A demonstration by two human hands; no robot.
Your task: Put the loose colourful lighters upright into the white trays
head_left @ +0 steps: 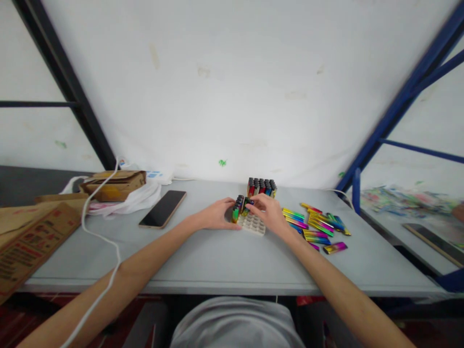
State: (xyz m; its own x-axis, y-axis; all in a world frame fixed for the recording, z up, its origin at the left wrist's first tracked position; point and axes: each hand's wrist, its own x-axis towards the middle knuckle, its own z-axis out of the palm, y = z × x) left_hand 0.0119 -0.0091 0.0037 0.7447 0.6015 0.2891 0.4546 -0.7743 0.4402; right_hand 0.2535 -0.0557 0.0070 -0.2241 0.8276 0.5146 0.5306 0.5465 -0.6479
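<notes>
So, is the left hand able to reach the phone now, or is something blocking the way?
Probably yes. The left hand is at the white tray, so it would have to leave that, but nothing seems to stand between it and the phone; the white cable runs on the phone's other side.

Upper-body clothing and exposed limbs

A plain grey garment (235, 321), softly creased and shaded lighter to darker, covers the torso. Both forearms (163, 246) are bare; the left hand (216, 214) and right hand (270, 212) are likewise uncovered.
</notes>
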